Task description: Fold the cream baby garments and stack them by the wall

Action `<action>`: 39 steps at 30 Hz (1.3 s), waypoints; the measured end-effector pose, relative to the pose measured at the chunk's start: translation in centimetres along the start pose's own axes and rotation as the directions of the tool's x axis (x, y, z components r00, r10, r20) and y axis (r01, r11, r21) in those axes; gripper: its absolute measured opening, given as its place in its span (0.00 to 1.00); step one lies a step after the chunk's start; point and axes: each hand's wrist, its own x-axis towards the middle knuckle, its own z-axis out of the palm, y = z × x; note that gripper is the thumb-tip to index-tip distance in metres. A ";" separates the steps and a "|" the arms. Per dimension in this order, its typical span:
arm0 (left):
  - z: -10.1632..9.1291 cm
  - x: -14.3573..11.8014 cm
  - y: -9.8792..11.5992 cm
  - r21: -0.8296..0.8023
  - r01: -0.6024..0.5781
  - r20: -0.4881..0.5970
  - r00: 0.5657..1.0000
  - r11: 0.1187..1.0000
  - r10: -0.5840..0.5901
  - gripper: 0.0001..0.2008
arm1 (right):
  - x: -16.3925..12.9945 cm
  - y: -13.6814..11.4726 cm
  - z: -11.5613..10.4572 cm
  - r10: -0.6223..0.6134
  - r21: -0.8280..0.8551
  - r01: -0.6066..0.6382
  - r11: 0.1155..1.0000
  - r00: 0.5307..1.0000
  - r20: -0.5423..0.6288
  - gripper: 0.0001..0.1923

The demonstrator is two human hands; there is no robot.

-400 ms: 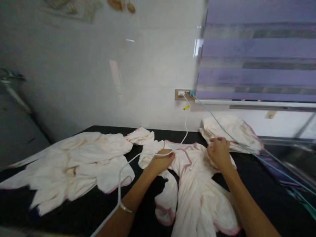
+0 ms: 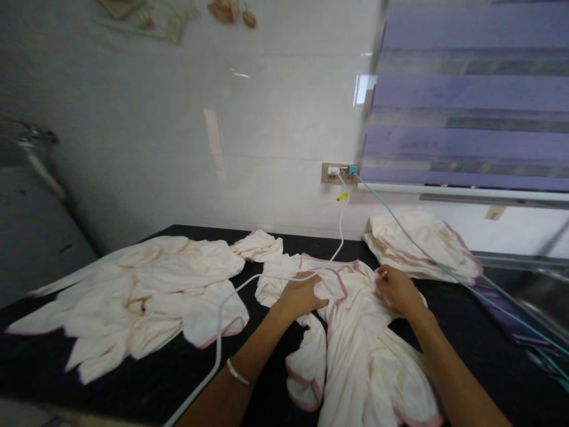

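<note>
A cream baby garment with pink trim (image 2: 355,350) lies spread on the black counter (image 2: 151,379) in front of me. My left hand (image 2: 301,296) rests on its left shoulder, fingers curled into the cloth near the pink neckline. My right hand (image 2: 397,290) presses on the right shoulder, gripping a fold of the same garment. A white cable (image 2: 222,320) crosses under my left forearm.
A heap of similar cream garments (image 2: 146,296) lies at the left. A folded stack (image 2: 422,243) sits at the back right. A wall socket (image 2: 338,173) feeds the white cable and a teal cable (image 2: 444,270). A metal sink edge (image 2: 533,284) is at right.
Both hands have drawn inward over the garment's shoulders, the left one sliding right toward the neckline. The view has shifted slightly.
</note>
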 end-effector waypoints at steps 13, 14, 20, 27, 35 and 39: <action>-1.3 1.5 -2.1 0.221 0.315 -0.039 0.949 0.923 -0.314 0.12 | 0.0 -3.7 -1.0 -0.164 0.437 0.227 0.870 0.970 -0.178 0.13; -1.2 1.6 -2.2 0.232 0.310 -0.037 0.950 0.922 -0.310 0.12 | -0.3 -4.5 0.0 -0.190 0.391 0.226 0.892 0.973 -0.129 0.12; -0.1 1.7 -2.1 0.350 0.181 0.007 0.981 0.919 -0.196 0.12 | -1.5 -6.5 3.1 -0.212 0.108 0.201 0.974 0.972 0.104 0.16; 1.2 1.5 -1.9 0.341 0.142 -0.075 0.989 0.929 -0.124 0.14 | -2.7 -7.7 2.4 -0.099 -0.071 0.118 0.991 0.969 0.224 0.30; 0.7 1.5 -1.7 0.374 0.377 -0.026 0.918 0.847 -0.397 0.44 | -3.0 -8.0 2.8 -0.047 -0.079 0.073 0.994 0.955 0.293 0.43; 0.2 0.8 -1.7 0.352 0.282 0.175 0.917 0.892 -0.359 0.38 | -2.8 -7.4 2.8 -0.094 -0.056 0.116 0.992 0.950 0.298 0.42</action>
